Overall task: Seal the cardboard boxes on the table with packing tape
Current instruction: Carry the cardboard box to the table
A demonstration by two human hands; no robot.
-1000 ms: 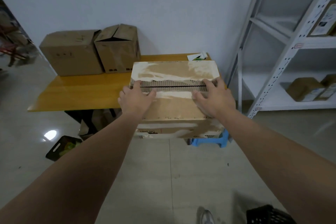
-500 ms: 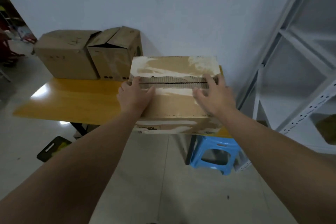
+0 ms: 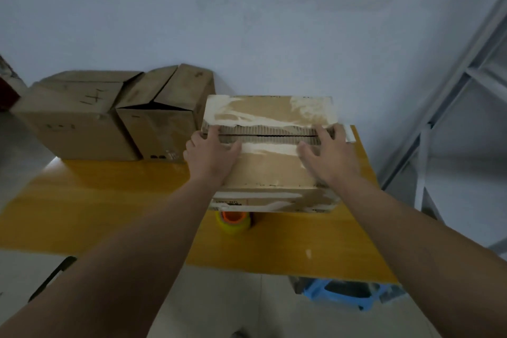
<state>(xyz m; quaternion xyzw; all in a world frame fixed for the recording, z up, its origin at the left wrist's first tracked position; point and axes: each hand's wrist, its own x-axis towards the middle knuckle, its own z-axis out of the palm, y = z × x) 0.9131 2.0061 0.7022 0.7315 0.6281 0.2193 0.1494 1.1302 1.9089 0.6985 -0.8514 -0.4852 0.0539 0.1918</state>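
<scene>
The yellow surface (image 3: 109,208) now lies under the box (image 3: 270,170), which has come in to its right end, just behind the tape roll (image 3: 233,221); whether it rests yet I cannot tell. It looks like worn corrugated card, stiff but probably light. The left grip (image 3: 211,156) and right grip (image 3: 329,156) lie spread flat on the near flap, fingertips at the open seam, a sensible place to hold.
</scene>
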